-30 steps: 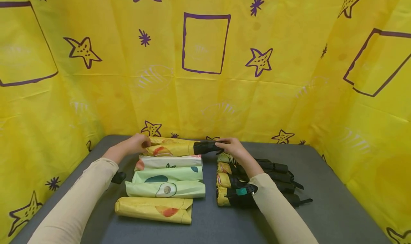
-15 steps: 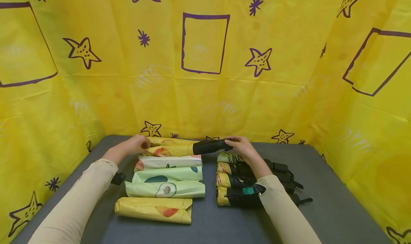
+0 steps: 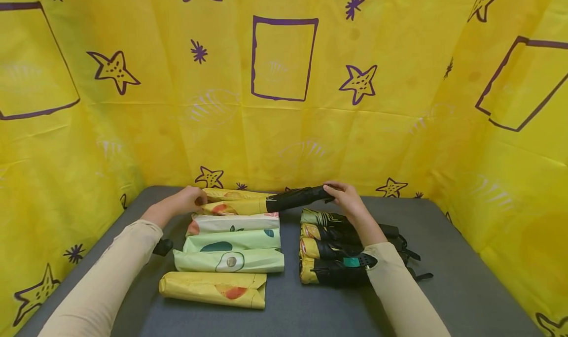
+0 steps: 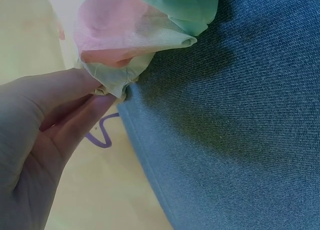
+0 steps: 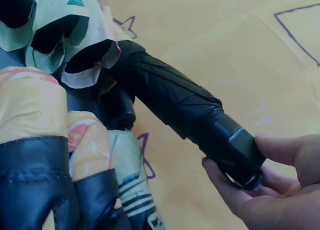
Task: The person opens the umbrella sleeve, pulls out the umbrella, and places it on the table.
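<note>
At the back of the table my left hand [image 3: 188, 200] pinches the left end of a yellow fruit-print umbrella sleeve [image 3: 237, 207]. A black folded umbrella [image 3: 295, 198] sticks out of the sleeve's right end, tilted up to the right; its left part is hidden inside. My right hand [image 3: 350, 204] holds the umbrella's outer end. In the right wrist view, thumb and fingers grip the black handle [image 5: 235, 145], which has a strap loop. The left wrist view shows bunched fabric [image 4: 115, 77] between the left thumb and fingers.
Nearer me lie a white sleeve [image 3: 237, 223], a green sleeve [image 3: 239, 241], an avocado-print sleeve [image 3: 257, 261] and a yellow sleeve [image 3: 199, 287]. Several folded umbrellas [image 3: 333, 273] lie in a row at right, under my right forearm. A yellow patterned curtain [image 3: 284, 140] surrounds the grey table [image 3: 301, 312].
My right hand has moved right and slightly up with the umbrella's outer end, so more black shows beyond the sleeve and it tilts upward. The left hand has stayed in place.
</note>
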Motion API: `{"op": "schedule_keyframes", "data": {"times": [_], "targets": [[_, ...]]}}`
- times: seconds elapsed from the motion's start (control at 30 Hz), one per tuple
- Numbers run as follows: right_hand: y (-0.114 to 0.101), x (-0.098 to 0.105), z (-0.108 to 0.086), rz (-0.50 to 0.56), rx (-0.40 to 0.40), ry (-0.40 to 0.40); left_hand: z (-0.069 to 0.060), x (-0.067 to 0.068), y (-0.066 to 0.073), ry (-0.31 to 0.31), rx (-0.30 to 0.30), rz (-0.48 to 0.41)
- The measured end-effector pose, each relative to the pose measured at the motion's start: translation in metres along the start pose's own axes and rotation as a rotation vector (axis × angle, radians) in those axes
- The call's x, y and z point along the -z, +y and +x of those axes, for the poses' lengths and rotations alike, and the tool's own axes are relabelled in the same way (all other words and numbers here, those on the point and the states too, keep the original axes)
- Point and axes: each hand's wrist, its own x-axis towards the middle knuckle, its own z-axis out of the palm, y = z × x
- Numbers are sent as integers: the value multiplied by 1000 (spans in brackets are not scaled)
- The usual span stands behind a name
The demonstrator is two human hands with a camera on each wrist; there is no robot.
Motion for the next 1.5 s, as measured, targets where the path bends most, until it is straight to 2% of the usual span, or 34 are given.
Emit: {"op": "schedule_keyframes", "data": {"times": [0.3, 0.6, 0.93, 1.1, 1.23, 1.5], "targets": [[0, 18, -2, 68, 24, 49, 1, -1, -3, -19, 16, -12], [2, 37, -3, 134, 22, 116, 0, -2, -3, -13, 20, -3], [3, 59, -11, 199, 35, 180, 0, -2, -1, -42, 61, -39], [4, 71, -13, 272, 36, 204, 0, -2, -1, -41, 63, -55], [7, 79, -14, 327, 26, 257, -1, -3, 0, -34, 58, -61], [18, 90, -16, 356, 23, 341, -2, -2, 3, -45, 66, -28]]}}
